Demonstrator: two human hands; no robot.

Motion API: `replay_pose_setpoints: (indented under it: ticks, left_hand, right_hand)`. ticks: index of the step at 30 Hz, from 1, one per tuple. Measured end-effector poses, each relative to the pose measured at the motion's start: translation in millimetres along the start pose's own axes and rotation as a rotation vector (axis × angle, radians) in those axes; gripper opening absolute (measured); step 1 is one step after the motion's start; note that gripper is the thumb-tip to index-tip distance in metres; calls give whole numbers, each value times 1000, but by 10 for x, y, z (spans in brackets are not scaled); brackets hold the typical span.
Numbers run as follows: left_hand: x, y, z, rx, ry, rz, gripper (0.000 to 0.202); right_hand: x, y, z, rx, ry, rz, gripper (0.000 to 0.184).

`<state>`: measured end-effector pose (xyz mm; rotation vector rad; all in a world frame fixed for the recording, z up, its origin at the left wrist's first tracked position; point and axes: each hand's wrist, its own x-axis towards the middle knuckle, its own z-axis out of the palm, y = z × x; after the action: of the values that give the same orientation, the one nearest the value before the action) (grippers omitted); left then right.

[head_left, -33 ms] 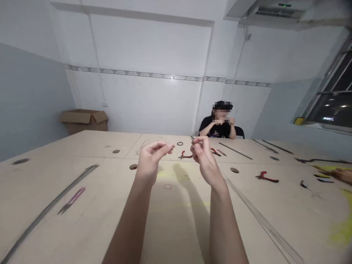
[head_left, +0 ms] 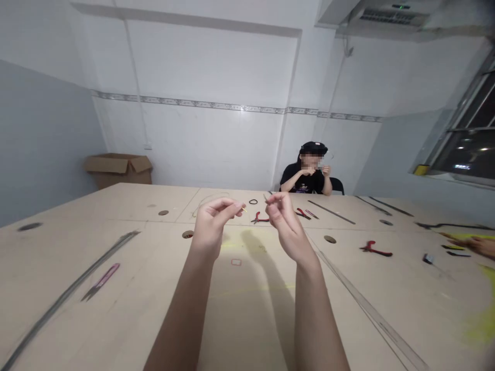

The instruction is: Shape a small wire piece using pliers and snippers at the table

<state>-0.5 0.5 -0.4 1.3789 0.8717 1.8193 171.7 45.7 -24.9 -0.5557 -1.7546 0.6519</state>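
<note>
Over the middle of the table (head_left: pixel 154 319), my left hand (head_left: pixel 214 224) is closed in a pinch. A short, thin yellow strand (head_left: pixel 244 209) pokes out past its fingertips. Facing it with a gap between them, my right hand (head_left: pixel 285 224) pinches a thin greyish sliver (head_left: pixel 265 197), its tip pointing up and left. Most of that sliver is hidden by the fingers, so its kind is unclear. Between and beyond the hands lie red-handled pliers (head_left: pixel 260 218) and a black loop (head_left: pixel 253 202). A small red-edged rectangle (head_left: pixel 235 262) lies on the table below them.
Pink thread snips (head_left: pixel 101 282) lie at left near a long grey bundle of strands (head_left: pixel 69 293). More red-handled pliers (head_left: pixel 375 249) are at right, near a co-worker's hand (head_left: pixel 481 245). Another person (head_left: pixel 305 178) sits across the table. A cardboard box (head_left: pixel 119 170) stands behind.
My right hand's fingers have shifted slightly left, and the greyish sliver now shows more plainly at their tips. My left hand stays where it was with the yellow strand.
</note>
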Motion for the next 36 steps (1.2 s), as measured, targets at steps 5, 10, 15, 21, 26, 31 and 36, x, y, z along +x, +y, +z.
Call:
replay_pose_setpoints:
  ticks: [5, 10, 15, 21, 26, 31, 36]
  left_hand:
    - [15, -20, -11, 13, 4, 15, 14]
    - [20, -15, -10, 55, -3, 31, 17]
    - [15, -9, -11, 101, -39, 43, 19]
    - [-3, 9, 8, 147, -58, 32, 18]
    - [-6, 4, 8, 149, -71, 25, 17]
    - [-5, -6, 13, 145, -82, 18, 16]
    - [0, -9, 23, 140, -82, 18, 16]
  right_hand:
    - [-6, -73, 38, 54, -72, 11, 23]
    - [10, -21, 15, 74, 6, 3, 22]
    - [9, -66, 12, 52, -6, -42, 18]
    - [1, -84, 27, 74, 7, -14, 19]
    - [-3, -67, 28, 88, 29, 6, 19]
    - [-6, -77, 27, 70, 34, 5, 16]
    - [-2, -71, 29, 82, 37, 2, 17]
